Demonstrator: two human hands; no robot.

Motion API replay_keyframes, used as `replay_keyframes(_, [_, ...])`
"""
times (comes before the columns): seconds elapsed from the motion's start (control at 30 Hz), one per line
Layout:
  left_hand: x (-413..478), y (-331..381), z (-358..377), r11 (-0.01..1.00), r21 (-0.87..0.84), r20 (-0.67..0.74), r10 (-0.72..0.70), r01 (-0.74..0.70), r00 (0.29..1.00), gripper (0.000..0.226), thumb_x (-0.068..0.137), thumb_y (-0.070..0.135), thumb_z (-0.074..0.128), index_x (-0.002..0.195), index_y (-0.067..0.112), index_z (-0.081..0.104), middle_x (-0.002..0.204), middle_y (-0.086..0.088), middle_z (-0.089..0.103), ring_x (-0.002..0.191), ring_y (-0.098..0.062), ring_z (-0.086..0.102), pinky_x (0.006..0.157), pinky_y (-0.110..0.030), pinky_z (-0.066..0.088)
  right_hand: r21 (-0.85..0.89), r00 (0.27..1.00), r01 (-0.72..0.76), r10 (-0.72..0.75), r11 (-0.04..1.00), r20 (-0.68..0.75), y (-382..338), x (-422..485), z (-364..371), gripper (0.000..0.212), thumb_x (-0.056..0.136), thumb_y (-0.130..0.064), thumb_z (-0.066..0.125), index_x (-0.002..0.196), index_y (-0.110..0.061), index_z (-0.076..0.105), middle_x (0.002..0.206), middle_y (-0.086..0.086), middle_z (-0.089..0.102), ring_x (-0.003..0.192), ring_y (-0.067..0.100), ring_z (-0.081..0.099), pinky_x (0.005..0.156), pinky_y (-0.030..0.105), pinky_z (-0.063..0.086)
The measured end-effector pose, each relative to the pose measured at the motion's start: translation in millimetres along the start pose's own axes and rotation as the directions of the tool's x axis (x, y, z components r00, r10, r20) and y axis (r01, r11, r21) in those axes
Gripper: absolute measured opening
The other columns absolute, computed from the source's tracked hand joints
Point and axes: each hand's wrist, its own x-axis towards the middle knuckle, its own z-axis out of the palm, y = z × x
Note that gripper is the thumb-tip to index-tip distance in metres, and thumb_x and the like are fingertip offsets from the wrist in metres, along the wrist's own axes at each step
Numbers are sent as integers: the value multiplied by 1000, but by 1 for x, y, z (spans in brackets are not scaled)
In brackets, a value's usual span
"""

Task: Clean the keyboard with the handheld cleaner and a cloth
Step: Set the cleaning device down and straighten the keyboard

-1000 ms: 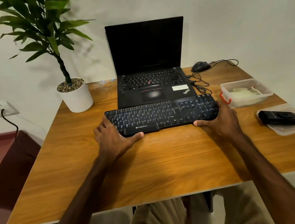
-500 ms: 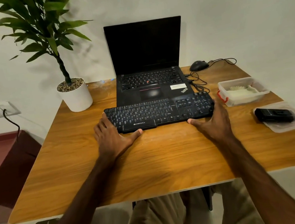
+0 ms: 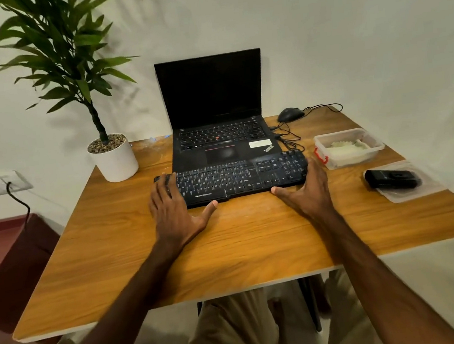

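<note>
Both hands lie spread and flat on the desk [image 3: 229, 256], bracketing the keyboard [image 3: 243, 175]. The left hand [image 3: 173, 209] covers its left end, thumb along the front edge. The right hand [image 3: 307, 191] flanks its right end, thumb at the front edge, probably to square and steady it for cleaning. Right of that hand the cleaner [image 3: 392, 178] waits untouched. Beyond it a box [image 3: 321, 155] holds what may be the cloth. The laptop [image 3: 214, 116] stands just past the hands.

On the desk [image 3: 256, 242], the keyboard [image 3: 237, 177] lies just near of the laptop [image 3: 217, 133]; plant pot [image 3: 114, 159] far left, container [image 3: 349, 148] right.
</note>
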Motion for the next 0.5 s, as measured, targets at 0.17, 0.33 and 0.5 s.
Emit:
replay_keyframes(0.17, [5, 18, 12, 999, 6, -8, -32, 32, 999, 124, 69, 100, 40, 154, 9, 35, 161, -21, 32, 149, -43, 28, 119, -63, 27, 19, 1000, -11, 11, 1000, -9, 0, 0, -2, 129, 63, -66, 86, 160, -21, 15, 168, 6, 19, 154, 26, 18, 122, 52, 29])
replay_keyframes(0.33, [10, 12, 14, 918, -70, 0, -392, 391, 920, 142, 60, 107, 42, 156, 4, 24, 162, -35, 20, 149, -53, 24, 118, -68, 22, 28, 999, -33, 33, 999, -17, 0, 1, -3, 131, 62, -64, 87, 161, -19, 14, 166, 8, 24, 152, 27, 23, 121, 50, 31])
replay_keyframes(0.5, [10, 12, 16, 900, -177, -48, -413, 399, 910, 135, 62, 100, 55, 150, 1, 34, 149, -29, 43, 138, -48, 40, 115, -63, 32, 64, 997, -24, 29, 998, -74, 1, -2, -7, 128, 59, -56, 92, 158, -20, 21, 162, 8, 33, 149, 29, 30, 117, 54, 36])
